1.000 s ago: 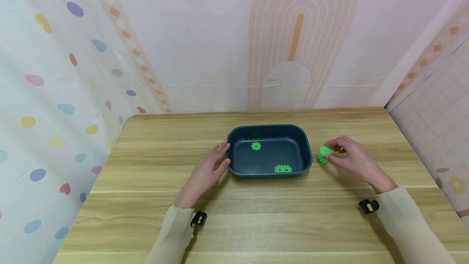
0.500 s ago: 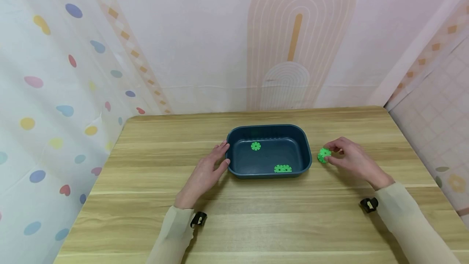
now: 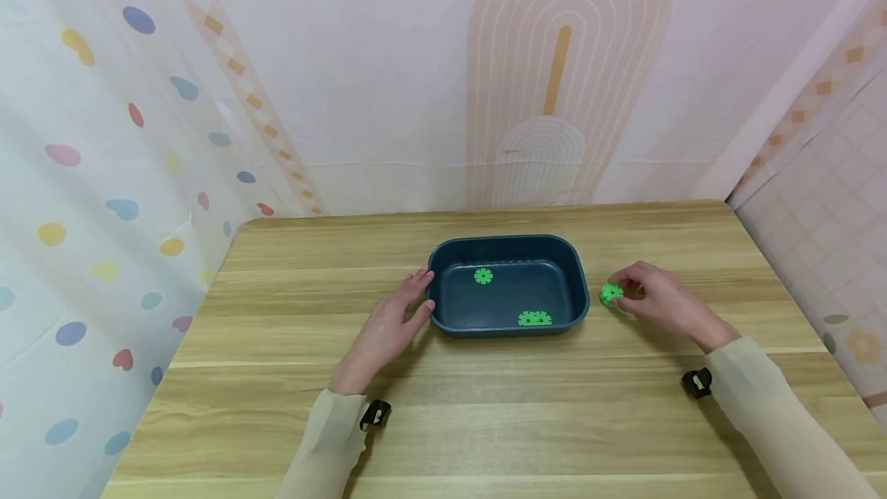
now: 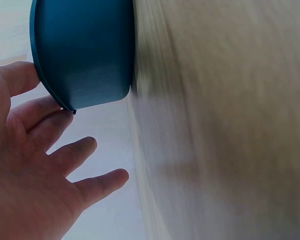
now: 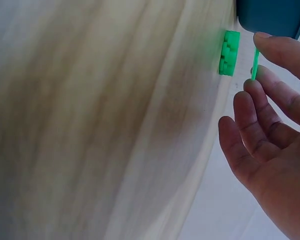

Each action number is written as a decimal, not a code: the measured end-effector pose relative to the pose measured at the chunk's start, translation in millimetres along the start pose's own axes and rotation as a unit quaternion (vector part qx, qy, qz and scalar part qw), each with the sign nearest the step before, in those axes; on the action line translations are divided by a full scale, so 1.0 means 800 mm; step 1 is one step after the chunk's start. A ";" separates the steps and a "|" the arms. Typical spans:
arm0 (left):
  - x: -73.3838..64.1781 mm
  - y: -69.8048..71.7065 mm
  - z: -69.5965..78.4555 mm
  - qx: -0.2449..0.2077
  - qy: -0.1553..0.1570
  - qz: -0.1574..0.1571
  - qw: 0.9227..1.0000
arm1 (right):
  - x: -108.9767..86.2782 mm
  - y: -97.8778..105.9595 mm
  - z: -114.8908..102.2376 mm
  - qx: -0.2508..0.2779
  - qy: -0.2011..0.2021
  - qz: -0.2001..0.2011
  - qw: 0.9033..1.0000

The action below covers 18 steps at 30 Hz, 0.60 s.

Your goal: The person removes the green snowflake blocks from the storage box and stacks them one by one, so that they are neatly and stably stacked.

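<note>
A dark blue plastic tray (image 3: 509, 295) sits mid-table in the head view. My left hand (image 3: 389, 323) rests on its left end, and in the left wrist view the fingertips (image 4: 57, 125) touch the rim with the other fingers spread. To the right of the tray, my right hand (image 3: 661, 299) pinches a thin green notched disc (image 5: 255, 64) between thumb and fingertips. Just below that disc, a short stack of green notched discs (image 5: 229, 52) lies on the table, mostly covered by it in the head view.
Inside the tray, one green disc (image 3: 483, 276) lies near the back left; more green discs (image 3: 535, 319) lie together by the front wall, partly hidden by it. The wood-grain table (image 3: 485, 422) meets a patterned curtain (image 3: 388, 98) at its back edge.
The disc in my right hand has come down and slightly left, so it now overlaps the stack almost fully. My left hand and the tray have stayed in place.
</note>
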<state>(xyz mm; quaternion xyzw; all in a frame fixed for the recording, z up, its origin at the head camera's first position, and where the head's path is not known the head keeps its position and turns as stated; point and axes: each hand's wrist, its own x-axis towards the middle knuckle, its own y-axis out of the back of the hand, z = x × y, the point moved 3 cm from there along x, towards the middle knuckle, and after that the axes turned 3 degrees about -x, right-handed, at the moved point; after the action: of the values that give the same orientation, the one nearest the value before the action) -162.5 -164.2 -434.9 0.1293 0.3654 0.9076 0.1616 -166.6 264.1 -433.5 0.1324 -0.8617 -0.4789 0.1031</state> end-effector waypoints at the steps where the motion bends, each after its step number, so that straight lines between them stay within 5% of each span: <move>1: 0.000 0.000 0.000 -0.001 0.000 0.000 1.000 | 0.000 0.000 0.000 -0.002 0.001 -0.002 1.000; 18: 0.000 0.001 0.000 0.003 -0.002 0.001 1.000 | 0.004 -0.004 -0.001 -0.006 -0.008 -0.023 1.000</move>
<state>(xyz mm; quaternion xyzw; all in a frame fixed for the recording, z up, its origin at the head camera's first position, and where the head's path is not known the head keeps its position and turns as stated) -162.5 -164.5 -434.0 0.1322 0.3679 0.9062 0.1614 -169.4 261.1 -435.6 0.1475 -0.8565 -0.4870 0.0860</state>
